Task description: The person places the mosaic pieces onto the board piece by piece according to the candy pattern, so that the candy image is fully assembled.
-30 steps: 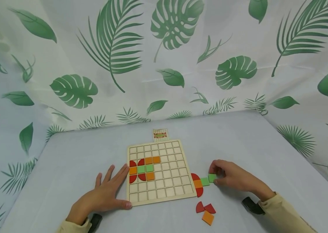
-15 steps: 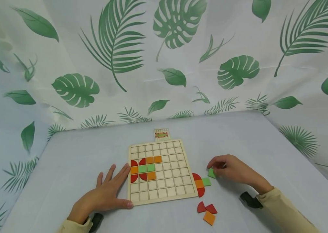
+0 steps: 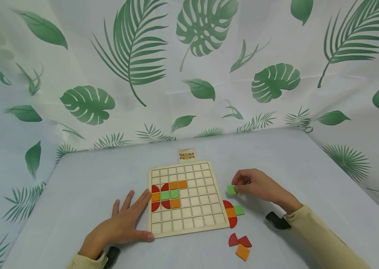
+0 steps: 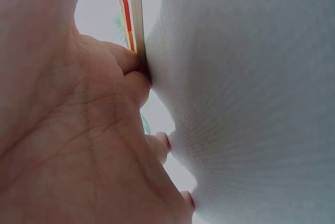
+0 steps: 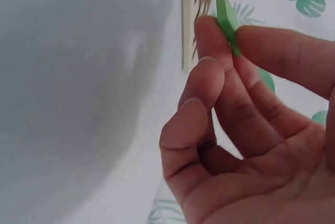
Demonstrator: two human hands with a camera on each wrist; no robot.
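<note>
My right hand (image 3: 260, 186) pinches a green square tile (image 3: 231, 189) between thumb and fingertips, just off the right edge of a wooden grid board (image 3: 197, 216). In the right wrist view the green tile is seen nearly edge-on at the fingertips. Spread fingers of my left hand (image 3: 118, 224) rest on the table, with index finger and thumb touching the board's left edge. On the board's left half lie red quarter-round tiles (image 3: 165, 204), orange square tiles (image 3: 175, 203) and green square tiles (image 3: 174, 194) in neighbouring cells.
Beside the board's right edge lie red and orange pieces (image 3: 230, 213) with another green tile (image 3: 239, 210). Nearer the front are two red quarter-rounds (image 3: 233, 239) and an orange square (image 3: 242, 252). A small pattern card (image 3: 187, 155) lies behind the board. A leaf-print curtain (image 3: 135, 112) surrounds the table.
My right hand has picked up the outer green tile from the table beside the other green one and carried it left and away from me, toward the board. The left hand stays put.
</note>
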